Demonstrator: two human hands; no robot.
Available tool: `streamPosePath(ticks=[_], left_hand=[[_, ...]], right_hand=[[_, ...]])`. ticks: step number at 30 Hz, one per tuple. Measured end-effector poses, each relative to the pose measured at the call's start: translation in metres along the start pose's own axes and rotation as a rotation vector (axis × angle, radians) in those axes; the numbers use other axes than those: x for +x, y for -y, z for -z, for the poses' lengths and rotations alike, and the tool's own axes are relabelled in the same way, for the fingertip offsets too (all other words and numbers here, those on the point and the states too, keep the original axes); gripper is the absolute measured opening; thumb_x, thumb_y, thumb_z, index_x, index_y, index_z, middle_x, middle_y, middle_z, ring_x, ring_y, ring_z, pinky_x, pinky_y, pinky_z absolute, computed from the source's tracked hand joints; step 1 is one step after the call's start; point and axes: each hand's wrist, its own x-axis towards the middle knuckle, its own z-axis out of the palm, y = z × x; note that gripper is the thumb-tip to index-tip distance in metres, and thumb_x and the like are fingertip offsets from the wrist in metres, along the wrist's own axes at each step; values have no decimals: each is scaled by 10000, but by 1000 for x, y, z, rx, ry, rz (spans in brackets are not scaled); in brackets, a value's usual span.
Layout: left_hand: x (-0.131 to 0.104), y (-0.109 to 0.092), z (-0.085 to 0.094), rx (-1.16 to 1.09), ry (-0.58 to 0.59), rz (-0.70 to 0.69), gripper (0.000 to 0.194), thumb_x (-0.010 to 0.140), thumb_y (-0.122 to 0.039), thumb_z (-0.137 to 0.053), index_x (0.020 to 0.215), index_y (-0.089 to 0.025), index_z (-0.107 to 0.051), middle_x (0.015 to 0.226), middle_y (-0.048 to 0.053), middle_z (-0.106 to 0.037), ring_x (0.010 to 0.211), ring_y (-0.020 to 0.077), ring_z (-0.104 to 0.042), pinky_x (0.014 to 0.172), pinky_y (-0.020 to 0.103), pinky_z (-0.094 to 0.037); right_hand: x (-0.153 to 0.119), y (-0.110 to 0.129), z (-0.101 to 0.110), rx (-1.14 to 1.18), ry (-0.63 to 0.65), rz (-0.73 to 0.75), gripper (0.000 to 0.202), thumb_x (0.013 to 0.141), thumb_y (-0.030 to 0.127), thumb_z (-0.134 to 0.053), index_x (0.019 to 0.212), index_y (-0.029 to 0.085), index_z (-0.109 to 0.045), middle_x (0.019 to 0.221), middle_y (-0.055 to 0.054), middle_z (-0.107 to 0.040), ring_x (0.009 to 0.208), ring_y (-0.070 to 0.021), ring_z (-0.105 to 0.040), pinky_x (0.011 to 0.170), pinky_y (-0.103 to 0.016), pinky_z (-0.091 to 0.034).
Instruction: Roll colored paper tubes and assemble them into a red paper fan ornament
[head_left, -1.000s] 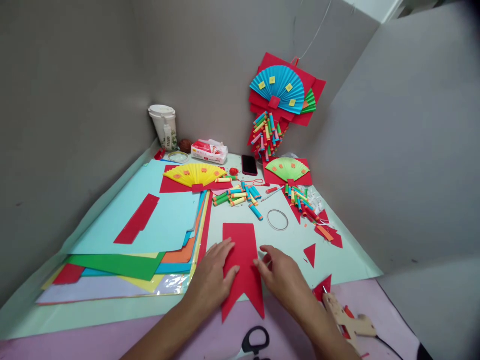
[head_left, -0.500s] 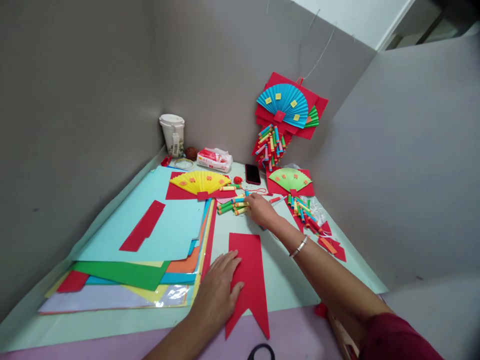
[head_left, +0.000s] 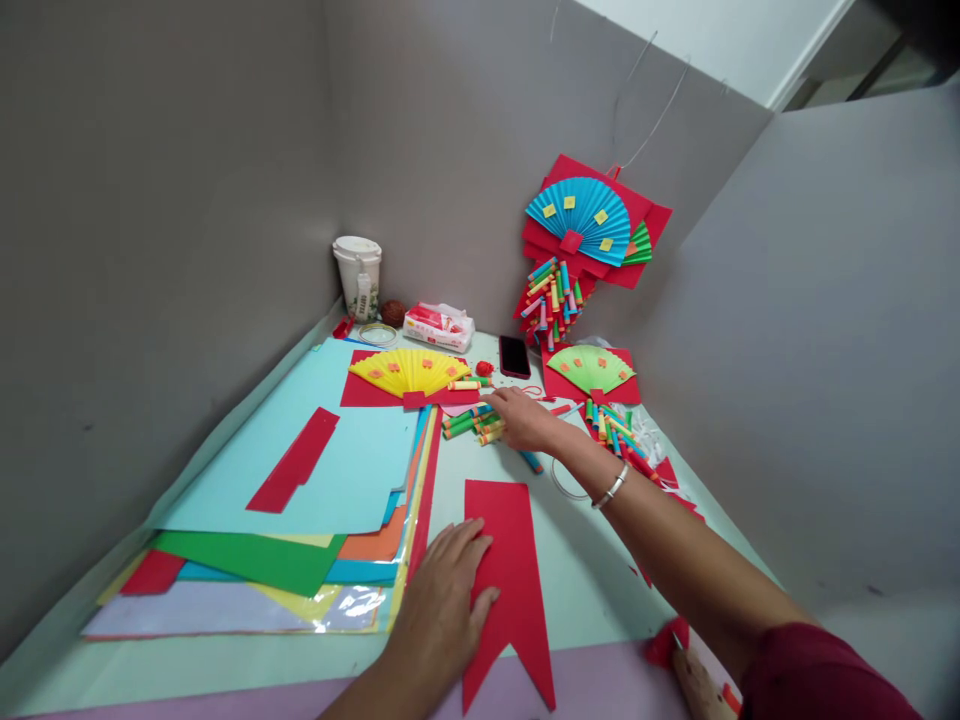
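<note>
My left hand lies flat with fingers outstretched on the left edge of a red paper banner with a V-shaped notch at its near end. Farther off, my right hand reaches over a pile of coloured paper rolls. Its visible fingers are extended, touching or just above the rolls; the thumb and the spot beneath the palm are hidden. A blue paper roll lies apart, just below the right hand. Behind them, a yellow paper fan rests on a red card.
Stacked coloured sheets cover the left side. At the back stand a white cup, a tissue pack and a phone. A green fan lies at right. A blue-fan decoration hangs against the back wall.
The view has shifted slightly, so things sit a little lower and to the right. My right hand's fingers look straighter over the rolls. My left hand stays on the banner.
</note>
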Motion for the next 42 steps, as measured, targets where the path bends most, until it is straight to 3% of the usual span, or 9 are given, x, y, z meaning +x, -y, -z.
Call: streamPosePath(ticks=[7, 17, 23, 30, 34, 42], left_hand=[[-1, 0, -1, 9, -73, -24, 397, 817, -158, -582, 1208, -132, -643, 1344, 173, -610, 1253, 318, -559, 1044, 526, -474], [1, 5, -8, 21, -140, -68, 371, 828, -163, -582, 1193, -126, -640, 1316, 181, -623, 1225, 324, -578, 1017, 533, -498], [-1, 3, -4, 14, -118, -57, 358, 827, -160, -583, 1178, -132, -643, 1308, 179, -626, 1220, 320, -579, 1017, 535, -496], [0, 0, -2, -2, -99, -40, 352, 822, -144, -577, 1166, -117, -647, 1310, 189, -620, 1227, 320, -572, 1026, 541, -486], [-1, 2, -3, 8, -119, -53, 360, 814, -137, -580, 1167, -119, -647, 1304, 188, -627, 1222, 318, -578, 1020, 537, -493], [-1, -1, 1, 3, -132, -45, 356, 787, -116, -590, 1133, -143, -667, 1295, 167, -641, 1207, 312, -592, 1015, 515, -505]], right_hand=[[30, -5, 0, 27, 138, 87, 636, 689, 212, -720, 1300, 176, -545, 1233, -153, -588, 1112, -316, -542, 908, -394, -456], [8, -11, 0, 103, 185, 142, 601, 683, 199, -686, 1275, 198, -585, 1224, -134, -571, 1124, -311, -530, 897, -370, -448], [11, -13, 2, 179, 207, 114, 603, 649, 193, -724, 1244, 217, -625, 1237, -115, -599, 1138, -300, -552, 887, -322, -450], [32, -28, 13, 251, 176, -57, 428, 888, 391, -576, 1274, 209, -606, 1268, -77, -644, 1113, -245, -617, 878, -291, -470], [49, -23, 8, 204, 191, -185, 322, 922, 396, -584, 1136, 168, -658, 1093, -83, -698, 981, -244, -662, 841, -362, -511], [69, 1, -3, 221, 192, -191, 301, 944, 333, -587, 1198, 172, -595, 1211, -88, -615, 1025, -220, -630, 871, -429, -539]])
